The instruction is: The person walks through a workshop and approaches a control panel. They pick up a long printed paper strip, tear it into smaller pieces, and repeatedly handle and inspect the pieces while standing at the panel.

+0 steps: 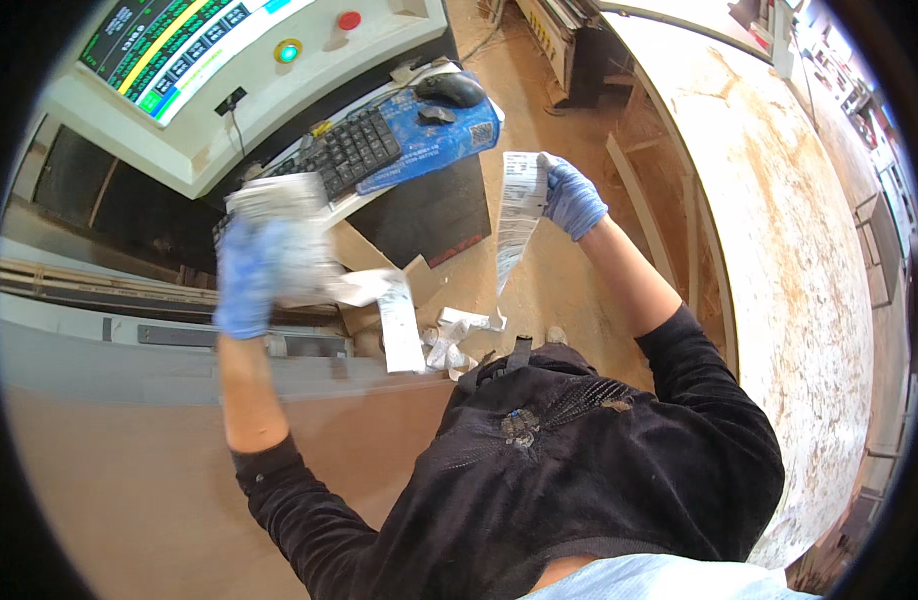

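Note:
In blue gloves, both my hands are raised before the control console. My left hand (246, 270), smeared by motion, grips a thick wad of printed paper labels (294, 215); its fingers do not show clearly. From that wad a loose paper strip (399, 320) curls down toward my waist. My right hand (573, 198) is closed, pinching the top edge of another printed label strip (520, 195), which hangs down and narrows to a tip. Crumpled white paper strips (459, 335) lie below, between the hands and my black top.
Beyond my left hand is a console with a lit screen (174, 45) and a red button (350, 20). A black keyboard (354, 150) and a mouse (451, 90) on a blue pad sit on its shelf. A long pale dusty board (779, 260) stretches along the right.

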A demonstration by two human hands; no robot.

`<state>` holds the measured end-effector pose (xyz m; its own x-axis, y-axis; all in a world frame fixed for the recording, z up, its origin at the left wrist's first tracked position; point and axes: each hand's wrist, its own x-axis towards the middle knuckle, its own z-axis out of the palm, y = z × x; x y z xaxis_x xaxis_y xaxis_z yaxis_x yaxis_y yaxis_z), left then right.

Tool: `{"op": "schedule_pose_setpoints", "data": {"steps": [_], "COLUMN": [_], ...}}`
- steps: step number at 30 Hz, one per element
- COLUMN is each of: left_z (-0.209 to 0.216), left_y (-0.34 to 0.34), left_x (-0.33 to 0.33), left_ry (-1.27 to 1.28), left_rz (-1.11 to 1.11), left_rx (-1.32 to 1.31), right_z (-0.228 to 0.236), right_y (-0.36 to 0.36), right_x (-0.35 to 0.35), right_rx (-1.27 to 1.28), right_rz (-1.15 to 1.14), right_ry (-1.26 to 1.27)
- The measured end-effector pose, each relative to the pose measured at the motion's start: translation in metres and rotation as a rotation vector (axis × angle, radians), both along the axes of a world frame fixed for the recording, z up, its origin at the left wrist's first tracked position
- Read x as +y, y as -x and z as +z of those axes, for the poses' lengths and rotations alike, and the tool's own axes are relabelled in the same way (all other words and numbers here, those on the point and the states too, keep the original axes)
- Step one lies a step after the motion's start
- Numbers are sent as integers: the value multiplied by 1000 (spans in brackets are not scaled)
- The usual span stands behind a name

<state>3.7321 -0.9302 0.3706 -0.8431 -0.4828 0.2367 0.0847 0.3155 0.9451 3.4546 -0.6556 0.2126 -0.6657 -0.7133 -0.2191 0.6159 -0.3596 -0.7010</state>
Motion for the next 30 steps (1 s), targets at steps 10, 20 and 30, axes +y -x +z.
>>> {"op": "schedule_pose_setpoints", "data": {"steps": [10,20,30], "left_z": [-29,70,158], "left_y": [82,60,-5], "left_x": [63,13,-37], "left_ry": [156,192,-228], "left_rz": [-223,-160,-6], "left_rx": [-95,172,325], "right_z": [99,46,-76], "right_y": [-94,-113,-98], "right_x": [-64,-106,-106], "right_rx": [98,750,724], "right_rz": [63,300,637], "right_ry": [298,281,-111]}}
